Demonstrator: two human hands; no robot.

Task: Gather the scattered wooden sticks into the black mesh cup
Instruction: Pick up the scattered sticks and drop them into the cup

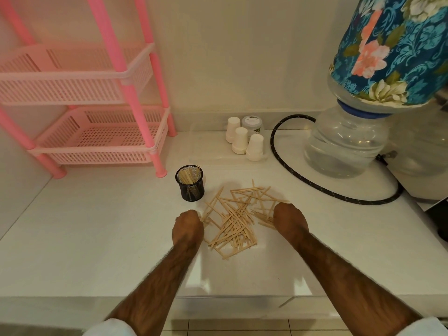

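A white countertop (97, 238) fills the frame, its front edge running along the bottom, with bare surface stretching left of the work area at 9 o'clock. At 10 o'clock stands one pink two-tier rack (97, 93) against the wall; at 2 o'clock, one clear water jug (346, 146) under a floral cover (392, 49), with one black hose (286, 163) looping around its base. At 12 o'clock, three white paper cups (240, 139) cluster beside one lidded jar (253, 122).

Two bare forearms reach in from 6 o'clock. One black mesh cup (190, 184) stands upright at 11 o'clock from the hands, already holding a bundle of sticks. The loose wooden sticks (235, 221), several dozen and too tangled to count, lie in a heap between the two hands, just right of the cup.

The left hand (188, 225) sits at the heap's 9 o'clock edge, fingers curled under and touching the outermost sticks; whether it grips any cannot be told. The right hand (288, 220) sits at the 3 o'clock edge, fingers bent down onto sticks there and hidden behind its back, so their grip cannot be told either.
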